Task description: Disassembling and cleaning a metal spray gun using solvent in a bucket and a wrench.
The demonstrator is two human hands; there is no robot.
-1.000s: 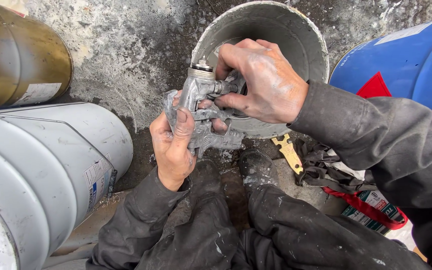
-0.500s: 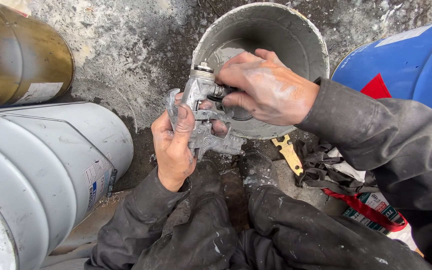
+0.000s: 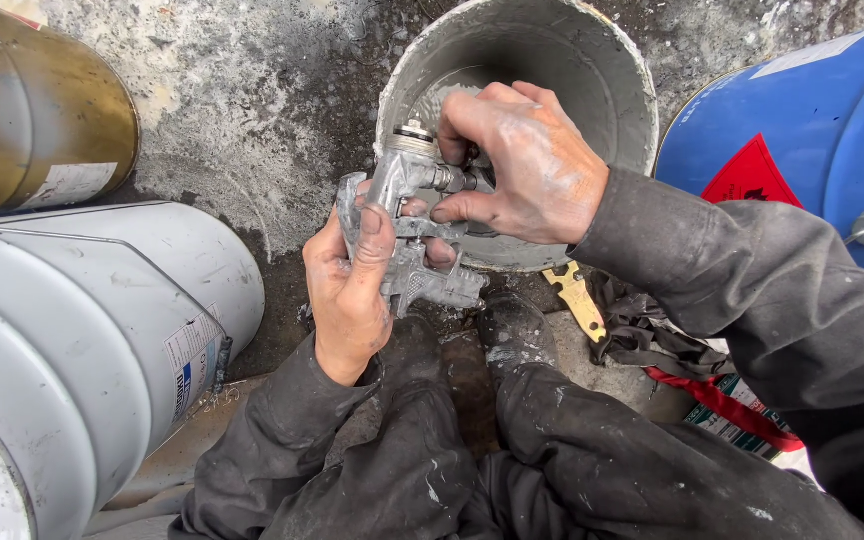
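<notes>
Stained concrete, four drums; left hand [image 3: 347, 290] and right hand [image 3: 522, 165] both clasp one spray gun [image 3: 407, 235].

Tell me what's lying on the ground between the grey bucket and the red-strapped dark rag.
A small yellowish flat tool lies there, between the grey bucket and the dark rag, seen in the head view.

Grey paint-crusted spray gun [image 3: 407, 225]; blue drum [image 3: 812, 130], red diamond label [image 3: 752, 175]; gold can [image 3: 42, 110].

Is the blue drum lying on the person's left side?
No, the blue drum sits on the person's right, behind the right sleeve, while a white drum lies on the left.
</notes>
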